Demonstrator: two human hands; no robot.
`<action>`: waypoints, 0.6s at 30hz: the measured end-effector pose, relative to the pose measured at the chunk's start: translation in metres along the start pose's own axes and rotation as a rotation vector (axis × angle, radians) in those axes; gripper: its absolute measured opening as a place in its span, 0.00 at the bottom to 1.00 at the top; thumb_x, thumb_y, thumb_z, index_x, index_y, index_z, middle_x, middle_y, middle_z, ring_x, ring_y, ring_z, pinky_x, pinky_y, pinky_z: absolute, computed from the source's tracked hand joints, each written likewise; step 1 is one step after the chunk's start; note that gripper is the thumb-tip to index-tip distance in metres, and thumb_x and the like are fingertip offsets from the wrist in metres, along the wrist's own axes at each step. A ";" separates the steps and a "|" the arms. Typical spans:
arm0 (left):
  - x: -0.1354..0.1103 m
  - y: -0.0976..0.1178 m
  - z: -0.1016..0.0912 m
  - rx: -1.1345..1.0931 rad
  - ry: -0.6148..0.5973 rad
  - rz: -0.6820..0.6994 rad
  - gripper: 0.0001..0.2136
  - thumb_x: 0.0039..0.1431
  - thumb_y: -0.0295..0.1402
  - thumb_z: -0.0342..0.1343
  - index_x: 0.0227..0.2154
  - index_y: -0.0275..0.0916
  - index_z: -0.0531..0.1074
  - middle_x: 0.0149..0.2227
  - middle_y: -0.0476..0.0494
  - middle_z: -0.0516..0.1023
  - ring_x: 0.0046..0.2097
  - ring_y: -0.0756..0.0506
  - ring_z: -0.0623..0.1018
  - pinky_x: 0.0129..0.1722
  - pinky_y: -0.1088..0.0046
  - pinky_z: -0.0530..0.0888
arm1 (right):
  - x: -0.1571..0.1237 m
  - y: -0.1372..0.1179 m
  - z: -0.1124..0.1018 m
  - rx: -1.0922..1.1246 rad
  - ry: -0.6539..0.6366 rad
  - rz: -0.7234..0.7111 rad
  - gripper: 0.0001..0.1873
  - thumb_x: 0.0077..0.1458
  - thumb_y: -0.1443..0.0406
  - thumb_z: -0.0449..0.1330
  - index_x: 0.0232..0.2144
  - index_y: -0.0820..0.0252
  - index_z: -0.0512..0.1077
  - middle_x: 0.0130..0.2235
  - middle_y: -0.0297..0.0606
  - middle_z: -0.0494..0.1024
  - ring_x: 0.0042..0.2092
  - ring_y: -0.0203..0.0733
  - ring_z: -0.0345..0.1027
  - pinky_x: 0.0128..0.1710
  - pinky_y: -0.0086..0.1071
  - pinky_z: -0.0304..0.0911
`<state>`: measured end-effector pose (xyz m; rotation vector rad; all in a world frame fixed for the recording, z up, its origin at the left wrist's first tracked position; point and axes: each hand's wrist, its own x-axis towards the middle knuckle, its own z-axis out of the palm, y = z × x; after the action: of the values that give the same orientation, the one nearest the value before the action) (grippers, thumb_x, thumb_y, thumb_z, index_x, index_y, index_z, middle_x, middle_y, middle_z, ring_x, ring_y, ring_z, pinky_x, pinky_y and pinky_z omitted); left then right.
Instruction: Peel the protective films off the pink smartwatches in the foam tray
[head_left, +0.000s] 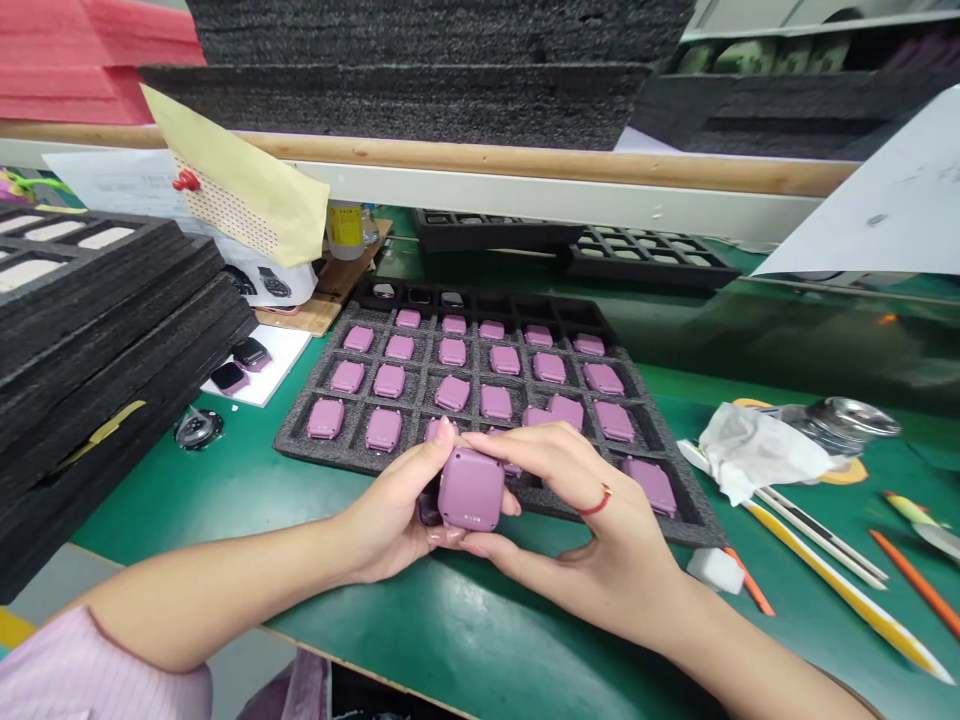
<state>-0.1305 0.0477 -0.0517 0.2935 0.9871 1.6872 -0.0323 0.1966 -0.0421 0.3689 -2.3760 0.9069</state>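
A purple watch case (471, 488) is held up in front of me, its flat face with small corner holes turned toward me. My left hand (409, 505) grips its left side, thumb along the upper edge and fingers beneath. My right hand (581, 510) pinches it from the right, between the fingers at the top edge and the thumb at the bottom. A dark glossy edge (429, 508) shows under the case by my left fingers; I cannot tell whether it is a separate piece. Just behind my hands lies a black foam tray (300, 440) with similar purple cases in its compartments.
Stacked black foam trays (97, 400) rise at left, beside two dark-screened watches (251, 354) on white paper and a round watch part (198, 428). At right lie a white cloth (757, 445), a metal-topped jar (855, 418), a yellow-white brush (847, 590) and a white block (716, 570).
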 end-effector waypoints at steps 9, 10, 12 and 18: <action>0.000 -0.004 -0.004 0.041 -0.013 -0.027 0.27 0.56 0.58 0.59 0.35 0.33 0.74 0.25 0.46 0.76 0.16 0.58 0.59 0.17 0.78 0.50 | 0.006 0.006 -0.013 -0.042 0.019 0.021 0.25 0.51 0.63 0.71 0.51 0.51 0.72 0.44 0.41 0.81 0.44 0.47 0.76 0.45 0.42 0.72; -0.001 -0.004 -0.003 0.049 -0.017 -0.044 0.26 0.55 0.56 0.62 0.37 0.34 0.73 0.28 0.43 0.78 0.17 0.58 0.61 0.17 0.79 0.49 | 0.008 0.013 -0.018 -0.084 0.056 0.051 0.22 0.52 0.62 0.70 0.50 0.52 0.73 0.44 0.41 0.81 0.44 0.47 0.76 0.45 0.43 0.72; -0.002 -0.004 -0.002 0.081 -0.015 -0.081 0.25 0.48 0.47 0.71 0.40 0.35 0.71 0.39 0.36 0.81 0.21 0.56 0.69 0.18 0.80 0.54 | 0.010 0.030 -0.028 -0.182 0.138 0.152 0.19 0.53 0.61 0.68 0.48 0.54 0.74 0.45 0.43 0.81 0.45 0.49 0.76 0.46 0.45 0.72; -0.001 -0.006 -0.002 0.102 -0.062 -0.198 0.24 0.56 0.54 0.62 0.38 0.36 0.68 0.44 0.29 0.82 0.28 0.47 0.80 0.23 0.76 0.67 | 0.005 0.082 -0.042 -0.293 -0.060 0.403 0.19 0.52 0.55 0.65 0.43 0.57 0.76 0.46 0.44 0.81 0.48 0.55 0.74 0.52 0.52 0.69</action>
<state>-0.1278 0.0463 -0.0574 0.3036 1.0237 1.4433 -0.0545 0.2849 -0.0564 -0.2069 -2.6404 0.7035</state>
